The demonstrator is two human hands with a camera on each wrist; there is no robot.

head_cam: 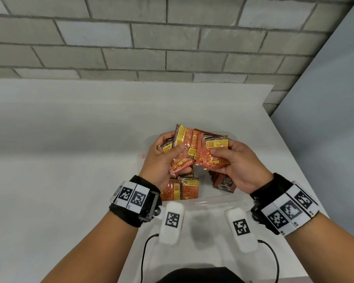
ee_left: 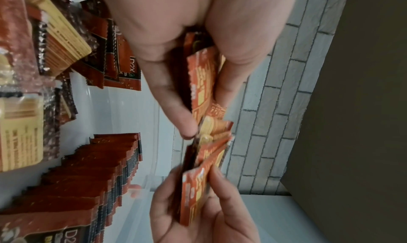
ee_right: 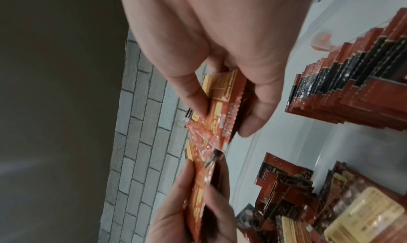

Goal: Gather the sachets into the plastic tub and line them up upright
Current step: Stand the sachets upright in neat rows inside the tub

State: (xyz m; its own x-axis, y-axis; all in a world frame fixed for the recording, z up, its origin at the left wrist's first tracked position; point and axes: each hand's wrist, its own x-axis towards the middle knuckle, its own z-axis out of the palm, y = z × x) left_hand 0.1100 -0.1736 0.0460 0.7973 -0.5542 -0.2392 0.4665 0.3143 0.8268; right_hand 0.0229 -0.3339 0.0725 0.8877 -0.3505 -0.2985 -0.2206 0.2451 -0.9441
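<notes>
A: Two hands were up over the plastic tub (head_cam: 208, 202), both working one fanned bunch of sachets (head_cam: 194, 148). The left hand (head_cam: 161, 164) had its thumb pressed on the printed faces and its fingers (head_cam: 165, 137) curled round behind, gripping the left part of the fan.

B: And the right hand (head_cam: 239, 162) was doing much the same on its side, thumb across the front sachet, fingers wrapped behind, a firm pinch on the right part of the bunch. From the left wrist view the thumb tip and fingers (ee_left: 229, 76) clamped the orange packets edge-on.

A: Down in the tub, a row of sachets (head_cam: 223, 181) stood upright on the right side, stepped like a staircase in the right wrist view (ee_right: 352, 90). On the tub's left side, loose sachets (head_cam: 184, 189) lay flat and overlapped, yellow panels up.

B: The held bunch was clear of those below, hanging above the tub's middle. The clear tub sat on the white tabletop (head_cam: 70, 160), near the person's edge of it, with a grey brick wall (head_cam: 151, 37) behind the far edge.

A: Both wrists wore black bands with white marker tags (head_cam: 131, 197), and white camera pods hung under them.
</notes>
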